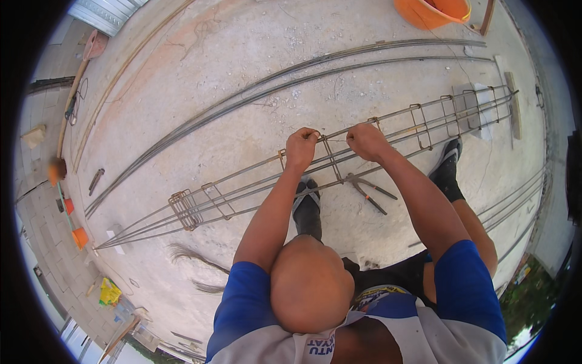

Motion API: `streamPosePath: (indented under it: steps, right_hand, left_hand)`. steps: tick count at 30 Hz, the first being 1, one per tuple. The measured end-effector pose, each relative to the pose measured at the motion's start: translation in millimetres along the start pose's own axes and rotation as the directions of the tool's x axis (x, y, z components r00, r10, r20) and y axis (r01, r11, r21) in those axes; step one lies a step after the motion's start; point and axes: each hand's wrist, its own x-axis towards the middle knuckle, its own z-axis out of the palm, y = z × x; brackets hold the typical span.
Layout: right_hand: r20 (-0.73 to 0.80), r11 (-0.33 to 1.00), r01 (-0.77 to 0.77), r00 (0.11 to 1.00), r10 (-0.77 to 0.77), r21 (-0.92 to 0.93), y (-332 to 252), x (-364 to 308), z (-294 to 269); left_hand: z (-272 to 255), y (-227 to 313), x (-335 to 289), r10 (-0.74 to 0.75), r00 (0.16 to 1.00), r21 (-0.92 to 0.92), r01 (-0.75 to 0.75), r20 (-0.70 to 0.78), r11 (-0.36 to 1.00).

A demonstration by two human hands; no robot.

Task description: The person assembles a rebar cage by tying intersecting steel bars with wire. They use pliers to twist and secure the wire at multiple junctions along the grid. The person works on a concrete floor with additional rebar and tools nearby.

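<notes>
A long rebar cage point(267, 162) stretches from lower left to upper right, its steel bars ringed by square stirrups. My left hand point(301, 149) is closed in a pinch at the far top bar, beside a stirrup point(331, 159). On the other side of that stirrup my right hand point(367, 143) is closed too, with the fingertips together. A thin tie wire point(337, 141) runs between the two pinches. A pair of pincers point(371, 192) with orange-marked handles lies spread on the concrete, just on the near side of the cage.
Several loose rebars point(242, 91) lie beyond the cage. Several stirrups point(185, 210) are bunched toward its left end. Thin wires point(197, 256) lie on the floor at the left. An orange tub point(431, 15) stands at the far right. My feet are beside the cage.
</notes>
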Motion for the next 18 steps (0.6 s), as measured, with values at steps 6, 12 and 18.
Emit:
streamPosePath:
  steps: [6,12,18]
  right_hand:
    - [0.033,0.990,0.140,0.990,-0.141,0.031,-31,8,-32]
    - [0.078,0.940,0.276,0.961,-0.265,-0.202,-62,29,-38]
    - [0.163,0.882,0.377,0.925,-0.343,-0.283,-83,47,-34]
  left_hand:
    - [6,2,-5,0.196,0.979,0.048,-0.193,-0.048,0.980]
    - [12,-11,-8,0.300,0.954,0.139,-0.298,0.008,0.944]
    - [10,-7,-10,0.256,0.966,0.178,-0.258,0.035,0.950]
